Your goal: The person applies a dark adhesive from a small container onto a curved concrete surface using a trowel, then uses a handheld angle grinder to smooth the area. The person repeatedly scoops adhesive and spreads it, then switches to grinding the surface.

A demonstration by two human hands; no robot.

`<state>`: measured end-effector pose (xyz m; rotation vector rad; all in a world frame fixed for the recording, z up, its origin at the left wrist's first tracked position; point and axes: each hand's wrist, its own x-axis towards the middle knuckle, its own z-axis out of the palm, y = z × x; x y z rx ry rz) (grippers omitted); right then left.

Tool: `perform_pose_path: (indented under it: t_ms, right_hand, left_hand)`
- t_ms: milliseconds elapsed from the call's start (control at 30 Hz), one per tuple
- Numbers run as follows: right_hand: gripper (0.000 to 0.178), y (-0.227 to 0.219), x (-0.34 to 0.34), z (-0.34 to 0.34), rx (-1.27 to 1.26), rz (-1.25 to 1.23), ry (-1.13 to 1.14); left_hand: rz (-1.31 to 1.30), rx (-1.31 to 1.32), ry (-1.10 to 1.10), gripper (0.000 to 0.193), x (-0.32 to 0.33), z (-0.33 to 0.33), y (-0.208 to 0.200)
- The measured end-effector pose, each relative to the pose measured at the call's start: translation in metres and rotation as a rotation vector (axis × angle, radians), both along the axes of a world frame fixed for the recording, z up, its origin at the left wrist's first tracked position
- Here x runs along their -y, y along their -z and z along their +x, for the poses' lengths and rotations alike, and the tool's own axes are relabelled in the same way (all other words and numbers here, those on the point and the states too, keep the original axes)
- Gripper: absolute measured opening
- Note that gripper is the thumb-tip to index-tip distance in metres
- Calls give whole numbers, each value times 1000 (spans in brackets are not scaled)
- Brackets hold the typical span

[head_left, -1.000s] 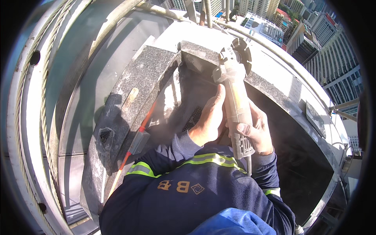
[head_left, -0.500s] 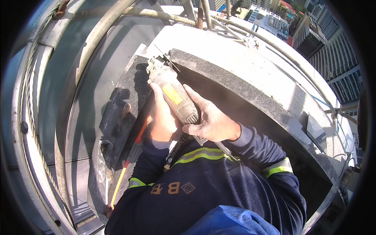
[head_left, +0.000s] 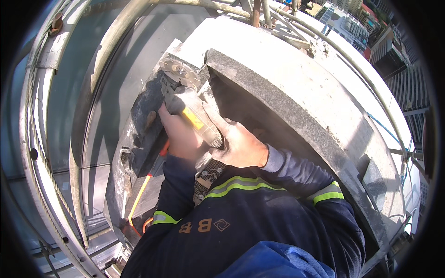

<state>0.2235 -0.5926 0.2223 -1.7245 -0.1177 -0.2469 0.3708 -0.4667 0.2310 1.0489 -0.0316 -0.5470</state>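
A dusty angle grinder [head_left: 197, 119] with a yellow label is held at a slant in front of my chest. My left hand [head_left: 182, 132] is wrapped around its left side, just behind the head. My right hand [head_left: 243, 144] grips the rear of the body, the thumb near its end. The cutting disc [head_left: 180, 72] at the far end has its flat face showing. It sits over the corner where a dark stone slab [head_left: 143, 118] on the left meets a curved granite edge [head_left: 264, 78]; whether it touches stone I cannot tell.
Thick pipes [head_left: 109, 48] and a steel rope [head_left: 31, 102] curve along the left beside glass panels. A dark hollow [head_left: 241, 104] opens behind the granite edge. An orange-yellow cord [head_left: 139, 201] hangs by my left arm. High-rise buildings [head_left: 391, 53] lie far below, beyond the railing.
The grinder has been rolled over, so the disc now shows its face instead of its thin edge. Both hands turned with it and kept their hold. The view has shifted slightly.
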Motion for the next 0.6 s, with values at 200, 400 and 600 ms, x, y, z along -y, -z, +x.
perform_pose_path:
  t_ms: [200,400,600]
  right_hand:
    - [98,-17,3,16,-46,157,37]
    - [97,-33,9,24,-34,120,172]
    - [90,-50,44,-6,165,-520,530]
  left_hand:
    - [-140,-88,-43,54,25,30,-4]
    - [-112,-24,161,61,46,-5,-25]
    - [-87,-35,671,44,72,-52,-31]
